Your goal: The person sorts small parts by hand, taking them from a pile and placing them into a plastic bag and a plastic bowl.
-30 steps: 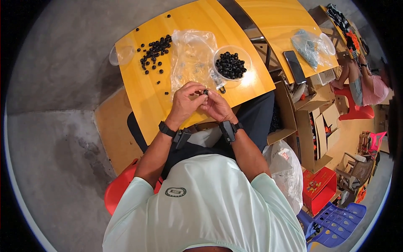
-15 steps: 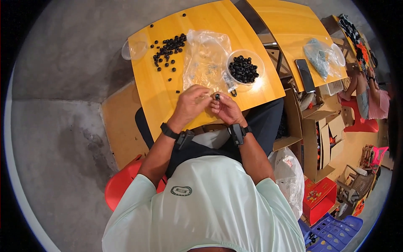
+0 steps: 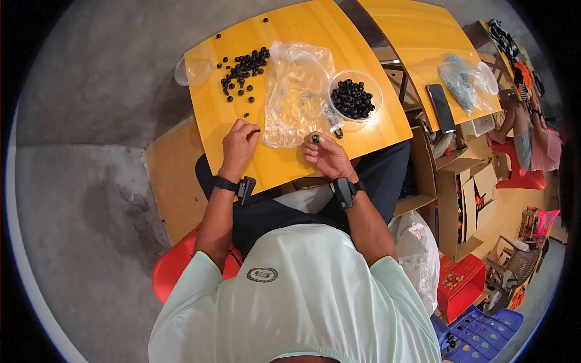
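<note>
The right hand [image 3: 327,156] pinches a small, light, stiff black rubber ring [image 3: 315,138] by its rim, while the left hand [image 3: 239,147] nips a tiny dark piece [image 3: 256,130], both over the yellow wooden table [image 3: 284,36].

bag [image 3: 296,91] betw. hands (bowl [image 3: 356,97] right)

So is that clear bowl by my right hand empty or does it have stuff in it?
Not empty: the clear bowl holds a heap of small black rings.

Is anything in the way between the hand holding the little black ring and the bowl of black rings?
Partly. The right hand pinches a black ring. The edge of the clear plastic bag and a small dark piece lie between it and the clear bowl.
</note>
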Demonstrator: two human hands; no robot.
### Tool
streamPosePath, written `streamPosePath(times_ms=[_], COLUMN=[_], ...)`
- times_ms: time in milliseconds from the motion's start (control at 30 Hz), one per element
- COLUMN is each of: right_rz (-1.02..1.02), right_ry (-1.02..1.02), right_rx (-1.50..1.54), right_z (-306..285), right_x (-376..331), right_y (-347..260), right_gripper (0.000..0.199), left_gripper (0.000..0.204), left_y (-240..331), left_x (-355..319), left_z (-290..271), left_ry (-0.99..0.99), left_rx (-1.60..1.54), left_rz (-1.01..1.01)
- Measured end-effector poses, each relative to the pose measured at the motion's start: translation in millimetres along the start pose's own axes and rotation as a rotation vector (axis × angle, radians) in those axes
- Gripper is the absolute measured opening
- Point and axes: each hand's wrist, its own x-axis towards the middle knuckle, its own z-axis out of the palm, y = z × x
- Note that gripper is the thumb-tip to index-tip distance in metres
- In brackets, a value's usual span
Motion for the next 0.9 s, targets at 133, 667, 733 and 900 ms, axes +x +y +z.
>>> streamPosePath(times_ms=[133,667,733,900], right_rz=[0.010,0.000,0.003,0.011], right_ry=[0.010,0.045,0.030,0.014], right_rx=[0.009,-0.017,-0.014,-0.008], right_z=[-0.9,-4.8,-6.9,-13.8], right_x=[1.0,1.0,1.0,0.8], right_y=[0.1,2.7,2.5,3.8], right_gripper=[0.018,0.020,0.020,0.019], left_gripper=[0.014,0.014,0.013,0.012], left_y=[6.1,103.7,103.4,106.2], left_x=[-1.0,9.5,9.4,9.2], left_z=[4.0,21.0,22.8,24.4], left_ry=[-0.053,-0.260,-0.234,-0.219], left_rx=[-0.356,-0.619,-0.598,-0.600], left_rz=[-0.137,-0.090,-0.056,-0.038])
